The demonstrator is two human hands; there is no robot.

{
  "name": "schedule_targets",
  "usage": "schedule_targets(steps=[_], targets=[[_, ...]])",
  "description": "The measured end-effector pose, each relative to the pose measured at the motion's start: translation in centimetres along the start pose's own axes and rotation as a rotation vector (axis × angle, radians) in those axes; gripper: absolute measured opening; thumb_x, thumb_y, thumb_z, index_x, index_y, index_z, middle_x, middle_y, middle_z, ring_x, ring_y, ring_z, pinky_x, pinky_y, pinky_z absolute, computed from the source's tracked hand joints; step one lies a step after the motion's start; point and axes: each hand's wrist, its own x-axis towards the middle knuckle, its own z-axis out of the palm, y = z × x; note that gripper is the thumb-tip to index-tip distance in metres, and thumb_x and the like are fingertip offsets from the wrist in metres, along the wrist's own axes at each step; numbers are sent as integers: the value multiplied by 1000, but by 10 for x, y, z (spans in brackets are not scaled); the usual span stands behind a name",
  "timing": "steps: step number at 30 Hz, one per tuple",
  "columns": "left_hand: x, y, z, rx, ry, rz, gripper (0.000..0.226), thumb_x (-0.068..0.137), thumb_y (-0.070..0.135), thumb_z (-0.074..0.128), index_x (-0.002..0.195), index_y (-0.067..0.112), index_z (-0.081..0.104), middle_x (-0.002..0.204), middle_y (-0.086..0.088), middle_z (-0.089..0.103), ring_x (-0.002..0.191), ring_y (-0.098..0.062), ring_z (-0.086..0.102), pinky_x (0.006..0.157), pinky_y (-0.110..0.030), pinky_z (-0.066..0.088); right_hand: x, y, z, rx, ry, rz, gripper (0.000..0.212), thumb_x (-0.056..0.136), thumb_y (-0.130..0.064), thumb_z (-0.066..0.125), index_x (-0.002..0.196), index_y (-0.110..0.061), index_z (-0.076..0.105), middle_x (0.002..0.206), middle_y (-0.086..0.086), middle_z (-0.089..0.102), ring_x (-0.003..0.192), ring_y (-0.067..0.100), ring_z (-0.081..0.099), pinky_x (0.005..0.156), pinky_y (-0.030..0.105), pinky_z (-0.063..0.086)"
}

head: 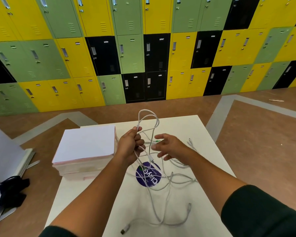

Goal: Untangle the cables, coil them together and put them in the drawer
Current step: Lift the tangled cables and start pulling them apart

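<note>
Several white cables (162, 183) lie tangled across a white table (210, 132). My left hand (131, 144) is shut on a bunch of the cables, lifting loops (149, 120) that stand up above the fist while other strands hang down to the tabletop. My right hand (169, 147) hovers just to the right of it with fingers spread and nothing in them, close to a strand with a green-tipped plug (158, 141). Loose plug ends lie near the front edge (125, 230) and at the right (190, 142). A drawer cannot be made out with certainty.
A white box-like unit topped with white sheets (85, 146) stands at the table's left. A round purple sticker (149, 174) marks the tabletop under the cables. Coloured lockers (135, 53) line the far wall. Boards and a dark cloth (12, 190) lie on the floor at left.
</note>
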Motion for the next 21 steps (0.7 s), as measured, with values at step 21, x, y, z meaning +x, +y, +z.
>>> schedule_targets(steps=[21], targets=[[-45, -49, -53, 161, 62, -147, 23, 105, 26, 44, 105, 8, 59, 60, 4, 27, 47, -8, 23, 50, -25, 17, -38, 33, 18, -5, 12, 44, 18, 90, -18, 70, 103, -6, 65, 87, 13, 75, 49, 22, 56, 48, 25, 37]])
